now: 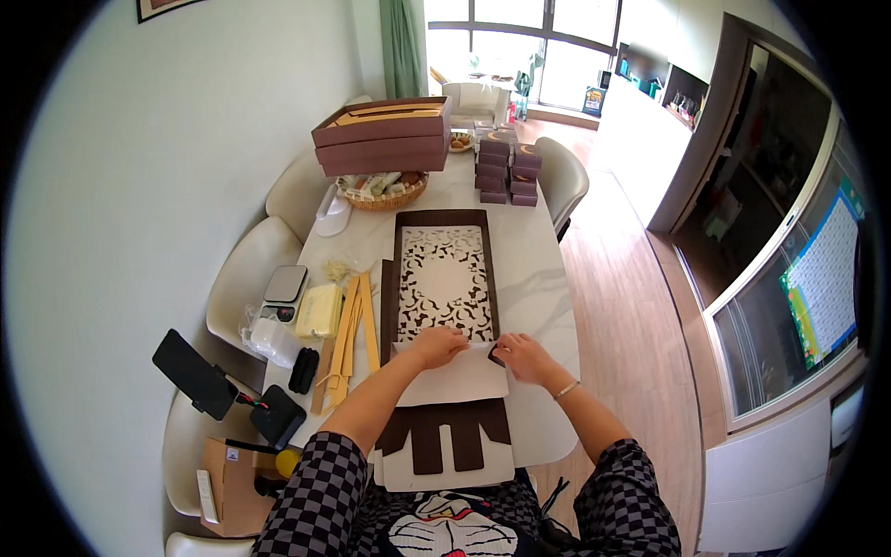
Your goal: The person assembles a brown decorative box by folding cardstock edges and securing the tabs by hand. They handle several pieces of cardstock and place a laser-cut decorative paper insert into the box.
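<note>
In front of me on the table lies a long, shallow dark brown cardboard box [489,269]. Its floor is white with a dark cut-out pattern [442,277]. A plain white panel [450,382] forms its near end. My left hand [442,346] is closed over the top edge of that panel, fingers curled toward the middle. At the near right corner my right hand [525,358] pinches a small dark corner flap [497,356]. Nearer to me, a brown and white flap with slots [445,450] lies flat at the table's edge. The fingertips of both hands are partly hidden.
Yellow cardboard strips [345,334], a yellow stack [320,310], a scale [286,284] and a phone on a stand [197,374] are on the left. Farther away, large brown boxes [382,139] sit above a wicker basket [390,200], beside stacked small purple boxes [493,167]. Chairs [246,269] line the table.
</note>
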`<state>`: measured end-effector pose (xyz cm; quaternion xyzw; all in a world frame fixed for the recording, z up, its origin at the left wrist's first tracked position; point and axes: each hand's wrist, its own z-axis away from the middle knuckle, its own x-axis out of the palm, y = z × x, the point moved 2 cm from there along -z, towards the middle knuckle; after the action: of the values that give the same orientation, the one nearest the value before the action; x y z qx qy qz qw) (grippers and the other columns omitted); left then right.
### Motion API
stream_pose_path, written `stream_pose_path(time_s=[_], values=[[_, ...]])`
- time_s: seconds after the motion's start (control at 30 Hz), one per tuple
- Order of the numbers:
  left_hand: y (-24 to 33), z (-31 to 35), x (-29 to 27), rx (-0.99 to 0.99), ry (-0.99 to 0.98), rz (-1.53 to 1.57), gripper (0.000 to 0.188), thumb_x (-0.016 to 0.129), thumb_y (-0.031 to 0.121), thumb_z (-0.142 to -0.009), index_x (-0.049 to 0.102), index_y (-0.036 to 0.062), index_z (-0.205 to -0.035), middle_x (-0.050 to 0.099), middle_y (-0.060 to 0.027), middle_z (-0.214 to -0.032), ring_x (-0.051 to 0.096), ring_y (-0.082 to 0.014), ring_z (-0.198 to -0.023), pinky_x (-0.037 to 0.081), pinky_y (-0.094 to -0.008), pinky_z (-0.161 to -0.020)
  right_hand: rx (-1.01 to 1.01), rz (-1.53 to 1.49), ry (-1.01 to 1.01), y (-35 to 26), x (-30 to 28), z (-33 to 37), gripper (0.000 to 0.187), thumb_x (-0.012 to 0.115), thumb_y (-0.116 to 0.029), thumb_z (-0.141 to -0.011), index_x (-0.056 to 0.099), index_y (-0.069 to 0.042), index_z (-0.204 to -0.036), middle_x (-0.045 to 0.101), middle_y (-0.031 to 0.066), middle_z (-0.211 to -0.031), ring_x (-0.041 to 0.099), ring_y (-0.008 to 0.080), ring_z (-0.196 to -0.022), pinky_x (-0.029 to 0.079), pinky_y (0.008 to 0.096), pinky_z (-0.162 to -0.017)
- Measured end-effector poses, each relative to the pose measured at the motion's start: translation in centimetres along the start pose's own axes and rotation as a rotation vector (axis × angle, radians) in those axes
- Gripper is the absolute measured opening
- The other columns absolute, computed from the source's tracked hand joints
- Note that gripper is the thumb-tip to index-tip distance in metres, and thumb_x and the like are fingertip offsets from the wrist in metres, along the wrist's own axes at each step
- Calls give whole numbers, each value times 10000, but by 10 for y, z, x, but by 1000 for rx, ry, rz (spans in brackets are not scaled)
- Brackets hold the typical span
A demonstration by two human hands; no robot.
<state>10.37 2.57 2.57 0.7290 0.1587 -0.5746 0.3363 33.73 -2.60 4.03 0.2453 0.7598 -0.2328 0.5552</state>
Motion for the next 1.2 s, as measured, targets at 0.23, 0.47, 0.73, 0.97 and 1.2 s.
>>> stream_pose_path(time_s=[0.23, 0.47, 0.73, 0.97, 1.2], values=[[-4, 0, 2, 14, 1, 16, 211, 523, 285, -960, 600, 98, -900, 608, -72, -920, 617, -291, -900, 507, -436, -751, -10, 90, -26, -13, -22, 6, 444, 745, -112, -671, 581, -103, -1084, 446, 106, -1349, 414, 276, -1299, 332, 471, -1092], [-2, -2, 3, 26, 21, 46, 215, 527, 268, -957, 586, 76, -881, 607, -95, -891, 614, -321, -880, 497, -454, -752, -48, -46, 9, 2, -3, 0, 451, 705, -41, -672, 561, -78, -1098, 506, 121, -1272, 438, 291, -1288, 391, 446, -1044], [-14, -11, 7, 13, -98, 271, 285, 527, 277, -964, 643, 27, -894, 609, -144, -923, 603, -348, -895, 479, -438, -777, 77, -282, 139, 7, 2, -15, 451, 663, 32, -643, 549, -47, -1072, 591, 117, -1092, 532, 323, -1119, 468, 416, -931], [-22, -11, 11, -66, -170, 416, 309, 533, 297, -965, 670, 21, -935, 600, -147, -939, 597, -329, -899, 476, -407, -809, 67, -183, 187, 7, 17, -21, 471, 743, -39, -587, 565, -92, -1019, 604, 72, -1028, 540, 284, -1092, 455, 404, -881], [-18, -11, 11, -13, -180, 419, 325, 550, 306, -954, 662, 6, -895, 599, -164, -900, 601, -330, -854, 472, -406, -781, 81, -255, 257, 13, 29, -21, 355, 747, -36, -575, 603, -129, -886, 634, 14, -900, 576, 234, -1065, 431, 398, -846]])
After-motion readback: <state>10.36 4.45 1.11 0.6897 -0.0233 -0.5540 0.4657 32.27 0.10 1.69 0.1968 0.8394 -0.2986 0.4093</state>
